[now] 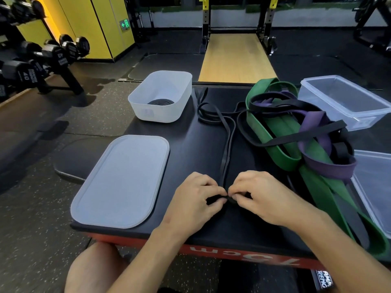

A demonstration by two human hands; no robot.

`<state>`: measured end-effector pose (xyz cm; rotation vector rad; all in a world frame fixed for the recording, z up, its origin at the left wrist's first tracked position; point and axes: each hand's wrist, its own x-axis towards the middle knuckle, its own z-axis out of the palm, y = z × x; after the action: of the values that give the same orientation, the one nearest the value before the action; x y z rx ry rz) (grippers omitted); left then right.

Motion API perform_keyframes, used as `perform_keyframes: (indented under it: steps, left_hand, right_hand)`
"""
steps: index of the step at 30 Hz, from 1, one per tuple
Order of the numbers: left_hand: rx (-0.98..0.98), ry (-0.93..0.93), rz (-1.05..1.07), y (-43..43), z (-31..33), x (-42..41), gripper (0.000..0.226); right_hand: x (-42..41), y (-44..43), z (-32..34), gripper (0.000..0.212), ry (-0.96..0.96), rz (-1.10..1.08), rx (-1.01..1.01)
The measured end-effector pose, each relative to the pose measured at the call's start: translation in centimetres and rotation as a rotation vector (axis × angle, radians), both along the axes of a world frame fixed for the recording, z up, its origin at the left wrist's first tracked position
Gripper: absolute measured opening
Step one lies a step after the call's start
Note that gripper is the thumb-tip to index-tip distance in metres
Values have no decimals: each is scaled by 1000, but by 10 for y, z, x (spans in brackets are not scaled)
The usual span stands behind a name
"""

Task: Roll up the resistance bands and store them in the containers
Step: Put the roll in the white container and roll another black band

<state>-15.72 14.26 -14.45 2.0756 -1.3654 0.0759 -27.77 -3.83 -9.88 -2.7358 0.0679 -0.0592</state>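
A thin black resistance band (pixel 227 144) lies stretched away from me across the black box top. My left hand (pixel 194 199) and my right hand (pixel 260 195) both pinch its near end, which is curled into a small tight roll between the fingertips. A frosted white container (pixel 186 81) stands at the far left with one rolled black band (pixel 160 101) inside. Its lid (pixel 120 180) lies flat at the near left. A tangled pile of green (pixel 275 127), purple (pixel 323 163) and black bands covers the right side.
A clear plastic container (pixel 347 102) stands at the far right, and another clear one (pixel 376 187) at the right edge. The work surface is a black-topped box with a red front (pixel 232 253). Dumbbells on a rack (pixel 53 56) stand to the left.
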Motion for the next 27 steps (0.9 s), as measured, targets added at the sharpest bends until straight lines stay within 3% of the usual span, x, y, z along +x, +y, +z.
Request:
perform_keyframes:
  steps: [5, 10, 15, 21, 27]
  left_hand:
    - [1, 19, 3, -1, 1, 0, 13]
    - [9, 48, -8, 0, 4, 2, 14]
    - [23, 75, -20, -1, 5, 3, 20]
    - [7, 147, -67, 0, 8, 5, 21]
    - [-35, 73, -104, 1, 3, 3, 18]
  right_hand:
    - [-19, 16, -15, 35, -149, -118, 43]
    - [-15, 16, -18, 17, -187, -156, 192]
    - [-13, 15, -12, 56, -81, -199, 407]
    - [-20, 19, -20, 68, -151, -208, 409]
    - [-16, 19, -18, 88, -229, -183, 390]
